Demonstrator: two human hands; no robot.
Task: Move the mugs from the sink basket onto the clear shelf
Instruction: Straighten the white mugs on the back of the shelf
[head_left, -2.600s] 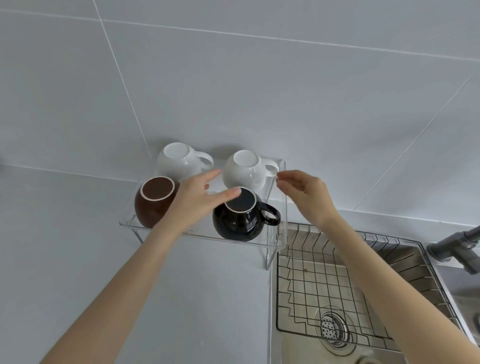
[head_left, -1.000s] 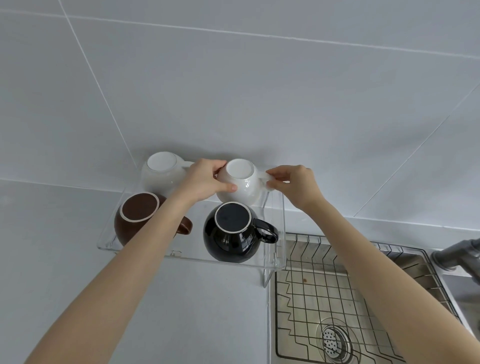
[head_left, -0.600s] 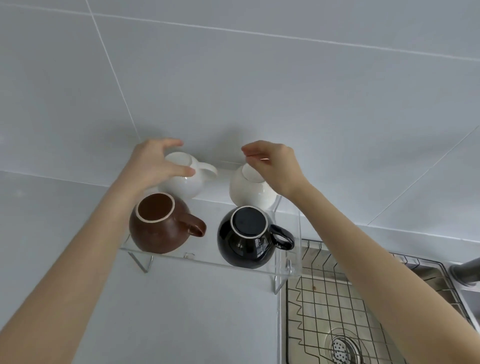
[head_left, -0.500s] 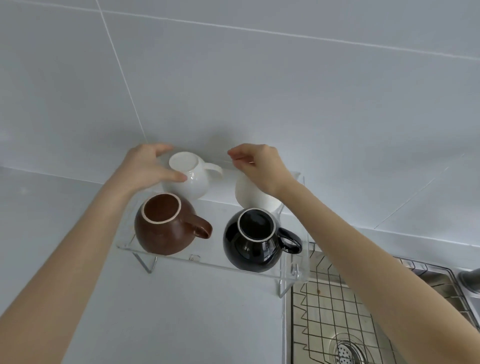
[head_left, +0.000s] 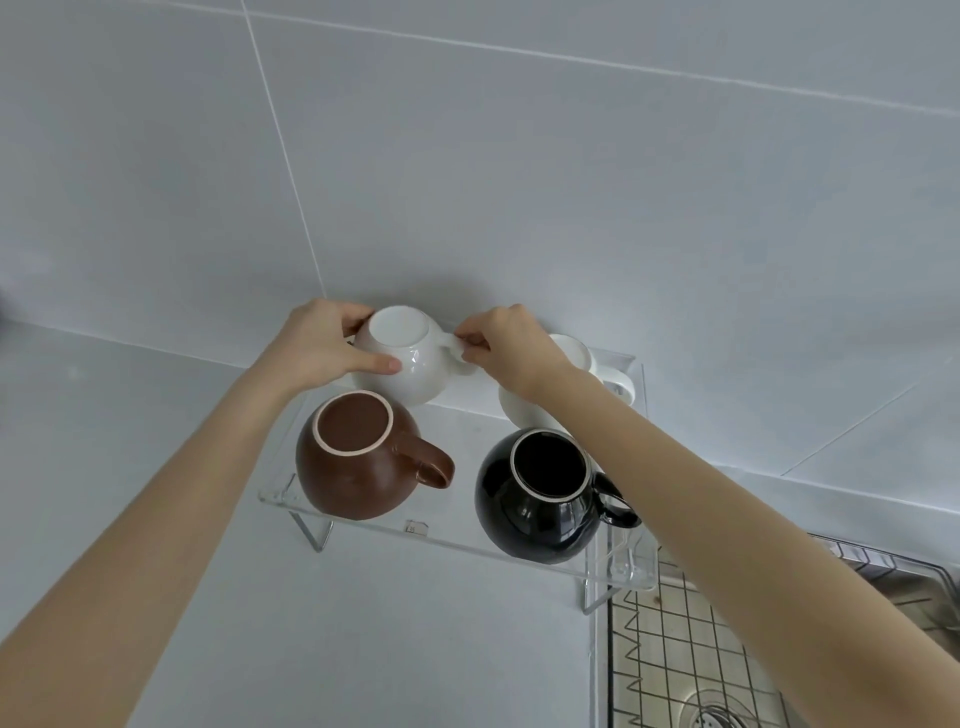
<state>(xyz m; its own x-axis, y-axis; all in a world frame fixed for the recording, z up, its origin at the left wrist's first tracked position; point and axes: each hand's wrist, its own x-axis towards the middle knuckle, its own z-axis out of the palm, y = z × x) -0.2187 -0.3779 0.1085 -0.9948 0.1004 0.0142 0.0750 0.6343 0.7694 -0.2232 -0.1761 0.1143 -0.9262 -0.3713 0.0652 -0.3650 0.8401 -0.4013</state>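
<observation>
Head view: hands (head_left: 317, 345) around white mug (head_left: 408, 358)

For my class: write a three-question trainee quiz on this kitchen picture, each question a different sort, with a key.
1. True or false: the brown mug lies in the sink basket.
2. How many mugs are on the clear shelf?
3. The right hand pinches the rear left white mug by its: A) handle B) base C) rim

Key: 1 false; 2 four; 3 A. The left hand grips the same mug's body.
</observation>
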